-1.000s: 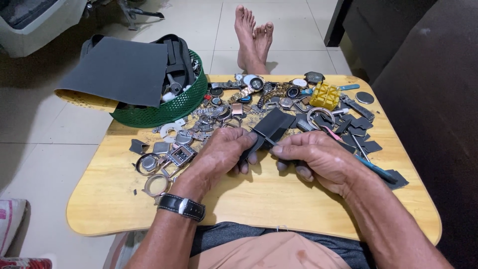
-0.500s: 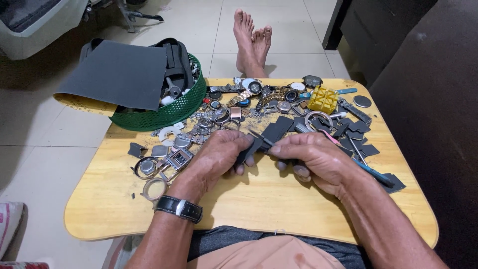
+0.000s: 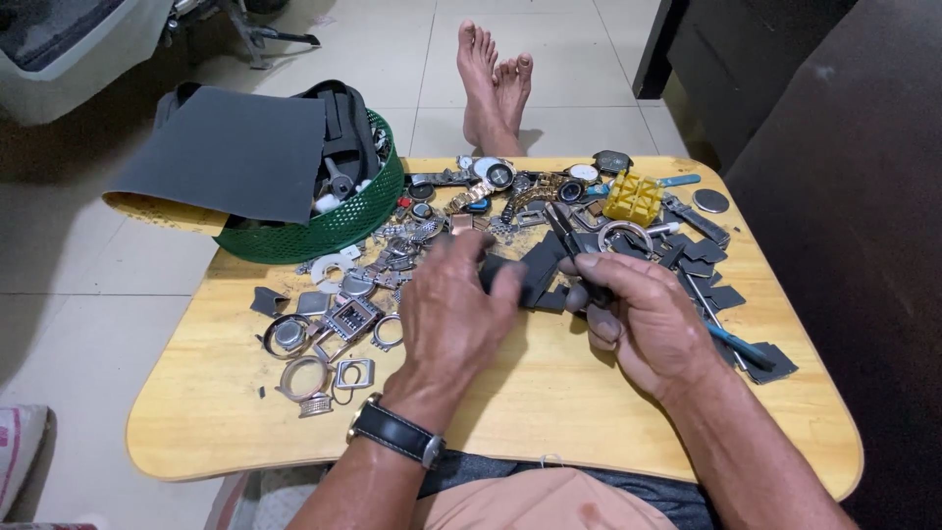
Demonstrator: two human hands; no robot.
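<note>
My left hand (image 3: 453, 316), with a black-strapped wristwatch (image 3: 397, 433) on the wrist, presses its fingers on a dark grey piece of abrasive sheet (image 3: 538, 267) at the middle of the wooden table (image 3: 549, 393). My right hand (image 3: 650, 329) is curled just right of it, gripping a thin dark tool (image 3: 561, 228) whose tip points away over the pile. A blue-handled tool (image 3: 742, 346) lies under the right hand's outer edge. What lies between the two hands is partly hidden by fingers.
Metal watch cases and rings (image 3: 314, 339) lie left of my hands. Watch parts and bands (image 3: 491, 186), a yellow block (image 3: 633, 196) and dark sheet scraps (image 3: 714, 285) crowd the far side. A green basket (image 3: 339, 228) carries a large grey sheet (image 3: 231, 152). Bare feet (image 3: 496, 83) rest beyond the table.
My left hand has slid a little to the right over the dark sheet piece, covering more of it. The right hand stays almost in place, still curled on the tool.
</note>
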